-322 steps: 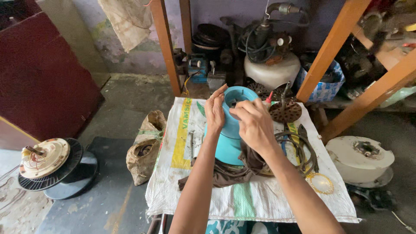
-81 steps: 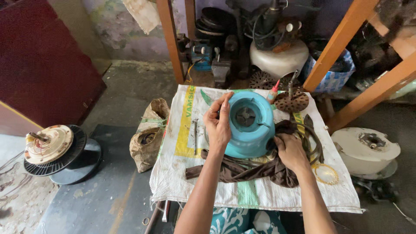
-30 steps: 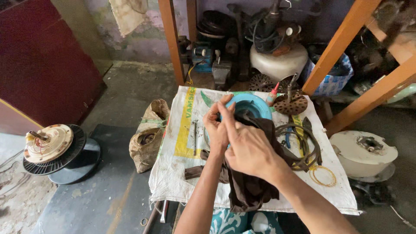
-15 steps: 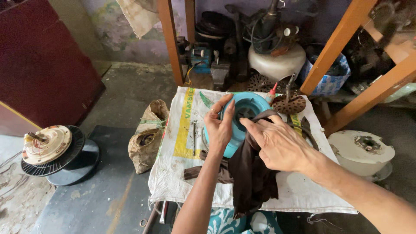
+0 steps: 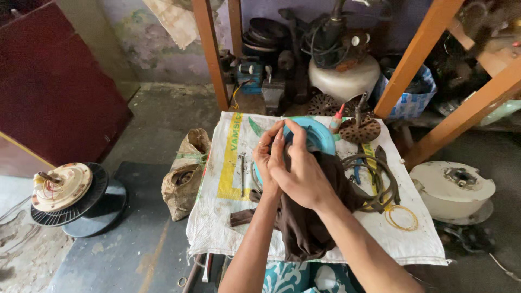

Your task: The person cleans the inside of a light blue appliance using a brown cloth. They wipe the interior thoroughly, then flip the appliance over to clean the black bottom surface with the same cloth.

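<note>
Right hand (image 5: 304, 176) has swung back over the blue motor housing (image 5: 317, 135), fingers pressed flat on the brown rag (image 5: 306, 228); left hand (image 5: 267, 157) fingers curl around its rim, wiping resumes.

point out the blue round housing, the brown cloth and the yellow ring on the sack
blue round housing (image 5: 320, 138): head view, on its upper right rim.
brown cloth (image 5: 304, 233): head view, on the hanging fold below the hands.
yellow ring (image 5: 402, 217): head view, on the ring's wire at its right.

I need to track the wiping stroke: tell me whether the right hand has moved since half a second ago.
Yes. The right hand moved left across the white sack, from beside the blue housing to in front of it, against the left hand.
</note>
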